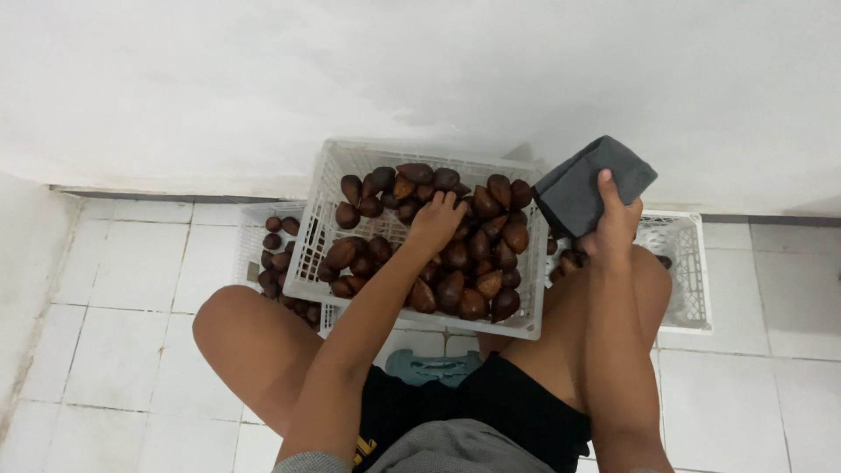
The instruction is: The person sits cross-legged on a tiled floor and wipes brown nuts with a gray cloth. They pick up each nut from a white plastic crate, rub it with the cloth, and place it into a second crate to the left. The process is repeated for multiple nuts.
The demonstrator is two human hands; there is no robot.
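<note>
Head view showed the left hand (435, 221) with fingers curled on brown snake fruits (464, 254) in the white crate (343, 175); the right hand (615, 221) gripped a grey cloth (583, 180).

One head-worn camera looks steeply down from above the seated person's lap, facing the white wall (420, 79) ahead. It sits close: knees and forearms fill the lower frame, and the tiled floor (131, 280) runs to the wall's foot. The floor's right edge seems cropped.

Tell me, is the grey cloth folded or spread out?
Folded: the grey cloth sits bunched in a thick wad in the right hand.
</note>
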